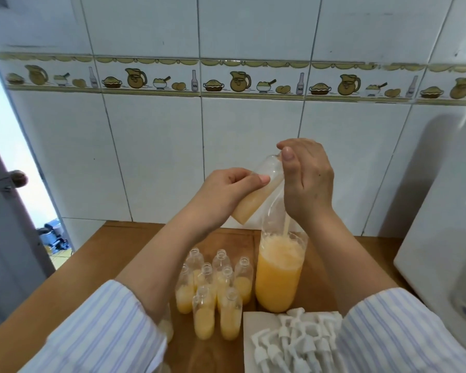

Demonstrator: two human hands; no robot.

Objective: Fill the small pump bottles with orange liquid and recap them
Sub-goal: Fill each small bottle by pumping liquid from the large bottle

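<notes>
Holding a small pump bottle (256, 195) tilted in the air above the desk (124, 254), a person is working through the filling stage: the bottle is partly full of orange liquid. The left hand (226, 188) is gripping its lower body; the right hand (306, 179) is pinching at its neck, where a thin tube seems to be running down into the large bottle (279, 273) below. Eight uncapped small bottles (215, 289) are standing partly filled beside it. Next, judging by the white pump caps (296, 343) lying on a napkin (256, 323), the bottle is needing topping up and capping.
</notes>
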